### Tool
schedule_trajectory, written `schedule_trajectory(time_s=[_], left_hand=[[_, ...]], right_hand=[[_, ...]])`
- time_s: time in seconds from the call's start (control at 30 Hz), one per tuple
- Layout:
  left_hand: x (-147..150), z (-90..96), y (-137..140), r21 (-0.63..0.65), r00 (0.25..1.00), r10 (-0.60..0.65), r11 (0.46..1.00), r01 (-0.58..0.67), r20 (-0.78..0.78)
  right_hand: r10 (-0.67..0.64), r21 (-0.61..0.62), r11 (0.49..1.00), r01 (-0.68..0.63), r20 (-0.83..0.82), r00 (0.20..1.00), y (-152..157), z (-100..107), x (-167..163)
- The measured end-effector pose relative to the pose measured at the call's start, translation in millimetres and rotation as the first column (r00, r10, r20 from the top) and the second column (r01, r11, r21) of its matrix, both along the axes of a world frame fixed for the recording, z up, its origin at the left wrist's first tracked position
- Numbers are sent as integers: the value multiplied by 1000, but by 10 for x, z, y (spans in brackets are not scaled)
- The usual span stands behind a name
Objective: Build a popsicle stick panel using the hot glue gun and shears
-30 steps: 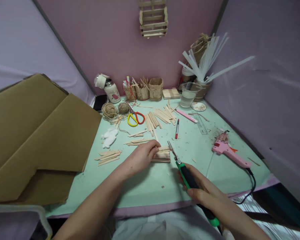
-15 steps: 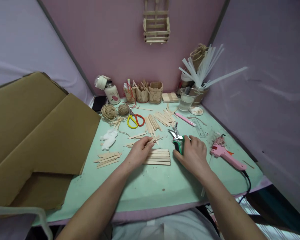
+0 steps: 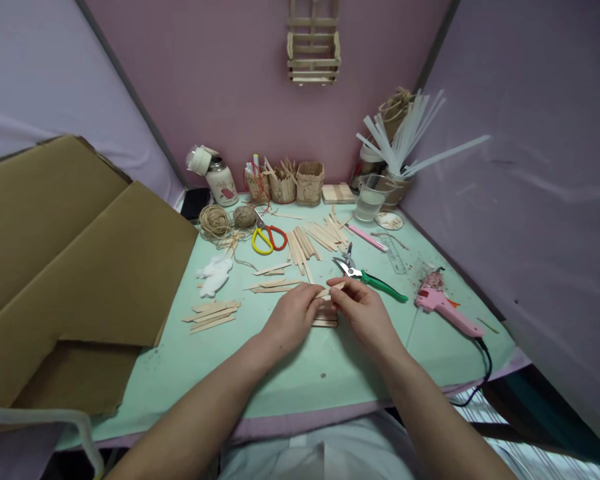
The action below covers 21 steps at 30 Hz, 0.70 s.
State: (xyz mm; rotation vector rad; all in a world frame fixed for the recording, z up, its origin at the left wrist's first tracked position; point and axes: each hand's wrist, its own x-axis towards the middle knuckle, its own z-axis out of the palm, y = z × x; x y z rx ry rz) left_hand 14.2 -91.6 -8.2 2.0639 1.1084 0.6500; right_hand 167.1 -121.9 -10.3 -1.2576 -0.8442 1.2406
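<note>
A wooden craft stick (image 3: 323, 293) is pinched between my left hand (image 3: 291, 319) and my right hand (image 3: 361, 312), one at each end of it. Both hands are closed and close together. Under them lies a flat row of craft sticks (image 3: 325, 321), mostly hidden by my fingers. Just beyond my right hand, pruning shears (image 3: 386, 287) with green handles rest on the table with their blades apart. To the left of my left hand are cut sticks with slanted ends (image 3: 275, 287) and another small group of sticks (image 3: 213, 315).
Scissors (image 3: 263, 241), twine (image 3: 215, 221), loose sticks (image 3: 303, 248) and a pink cutter (image 3: 367, 237) lie farther back. A pink glue gun (image 3: 450, 312) with its cord is at the right. A cup of water (image 3: 370, 200) stands behind; a cardboard box (image 3: 105, 260) fills the left.
My right hand has let go of the pruning shears and moved left to the craft stick. My left hand has shifted slightly right and lower with the stick. The shears now lie on the table.
</note>
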Motion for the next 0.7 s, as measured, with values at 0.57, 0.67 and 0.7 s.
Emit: schedule_trajectory(time_s=[0.57, 0.67, 0.7], left_hand=[[-123, 82, 89, -766, 783, 453, 641, 46, 427], [-89, 91, 60, -744, 797, 447, 668, 5, 406], [-76, 100, 53, -733, 796, 452, 680, -16, 402]], right_hand=[[-107, -12, 994, 108, -273, 956, -29, -20, 174], [-110, -5, 994, 113, -280, 954, -34, -47, 184], [-111, -3, 993, 115, -282, 953, -37, -56, 186]])
